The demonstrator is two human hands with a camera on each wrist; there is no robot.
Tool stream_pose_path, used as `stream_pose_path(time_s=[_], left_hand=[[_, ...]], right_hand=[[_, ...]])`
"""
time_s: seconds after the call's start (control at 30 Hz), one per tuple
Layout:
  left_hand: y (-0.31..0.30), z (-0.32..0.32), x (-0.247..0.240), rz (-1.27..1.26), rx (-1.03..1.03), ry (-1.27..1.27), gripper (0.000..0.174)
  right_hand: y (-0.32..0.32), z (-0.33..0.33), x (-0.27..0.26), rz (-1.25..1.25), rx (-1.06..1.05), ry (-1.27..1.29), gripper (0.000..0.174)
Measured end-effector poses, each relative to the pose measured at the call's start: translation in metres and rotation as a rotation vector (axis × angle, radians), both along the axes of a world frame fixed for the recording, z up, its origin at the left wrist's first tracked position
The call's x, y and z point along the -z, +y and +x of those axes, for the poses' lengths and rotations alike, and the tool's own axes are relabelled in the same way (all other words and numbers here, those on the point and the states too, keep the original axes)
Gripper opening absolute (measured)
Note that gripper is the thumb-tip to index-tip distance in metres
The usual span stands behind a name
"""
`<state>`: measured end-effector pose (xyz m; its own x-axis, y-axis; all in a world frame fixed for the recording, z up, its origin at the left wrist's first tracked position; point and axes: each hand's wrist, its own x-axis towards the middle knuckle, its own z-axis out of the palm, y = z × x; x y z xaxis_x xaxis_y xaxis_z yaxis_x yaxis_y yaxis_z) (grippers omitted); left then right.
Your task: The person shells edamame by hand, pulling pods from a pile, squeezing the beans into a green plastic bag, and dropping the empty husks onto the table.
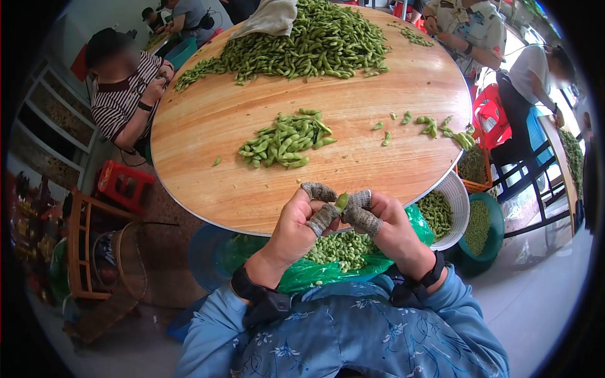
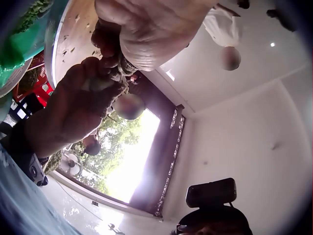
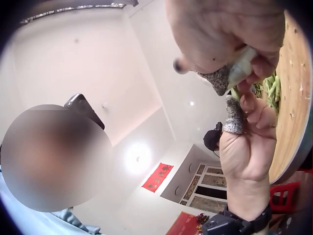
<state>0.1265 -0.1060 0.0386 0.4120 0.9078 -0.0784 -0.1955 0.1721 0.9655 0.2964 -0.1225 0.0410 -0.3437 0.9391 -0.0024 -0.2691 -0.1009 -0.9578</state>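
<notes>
A green soybean pod (image 1: pixel 341 201) is held between my two hands over the table's near edge. My left hand (image 1: pixel 287 230) pinches one side of it with thumb and forefinger, each in a grey knitted finger cover (image 1: pixel 322 218). From the other side my right hand (image 1: pixel 398 232) pinches it, its thumb and forefinger also covered. In the right wrist view, pale green beans (image 3: pixel 242 63) show tucked in the right palm. Below the hands, shelled beans (image 1: pixel 343 251) lie in a green plastic bag (image 1: pixel 302 276). A small heap of pods (image 1: pixel 283 140) sits just beyond the hands.
A large pile of pods (image 1: pixel 315 41), partly under a grey cloth (image 1: pixel 268 17), covers the far side of the round wooden table (image 1: pixel 208 138). Loose pods (image 1: pixel 430 127) lie at right. A white basket (image 1: pixel 463 208) and a teal basin (image 1: pixel 495 233) stand beside it. Other people sit around.
</notes>
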Motion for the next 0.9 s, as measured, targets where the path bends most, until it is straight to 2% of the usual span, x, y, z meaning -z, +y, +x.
stream_pose_path(time_s=[0.17,0.37,0.53,0.6,0.67,0.7,0.77,0.83,0.9], left_hand=[[0.001,-0.001,0.002,0.071,0.020,0.060,0.019],[-0.003,0.003,0.003,0.183,-0.030,0.084,0.019],[0.000,0.004,0.008,0.188,-0.036,0.060,0.022],[-0.004,0.004,0.006,0.171,-0.052,0.065,0.024],[-0.004,0.003,-0.003,0.579,-0.124,0.529,0.025],[-0.002,0.002,-0.003,0.570,-0.122,0.529,0.025],[0.001,-0.001,-0.002,1.131,-0.158,0.946,0.020],[-0.002,0.003,0.003,1.127,-0.177,0.976,0.014],[0.001,0.003,0.018,1.016,-0.194,0.714,0.012]], right_hand=[[0.002,0.001,-0.001,0.013,-0.018,-0.009,0.019],[0.002,-0.006,0.010,-0.015,0.063,0.033,0.014],[0.007,-0.009,0.015,-0.140,0.066,0.001,0.011],[0.007,-0.010,0.015,-0.096,0.096,0.042,0.011],[0.005,-0.009,0.009,0.003,0.129,0.087,0.012],[0.004,-0.007,0.009,-0.005,0.129,0.086,0.012],[0.005,-0.005,0.009,0.090,0.131,-0.022,0.013],[0.003,-0.003,0.013,0.045,0.117,-0.006,0.014],[0.003,0.000,0.015,-0.019,0.025,0.007,0.015]])
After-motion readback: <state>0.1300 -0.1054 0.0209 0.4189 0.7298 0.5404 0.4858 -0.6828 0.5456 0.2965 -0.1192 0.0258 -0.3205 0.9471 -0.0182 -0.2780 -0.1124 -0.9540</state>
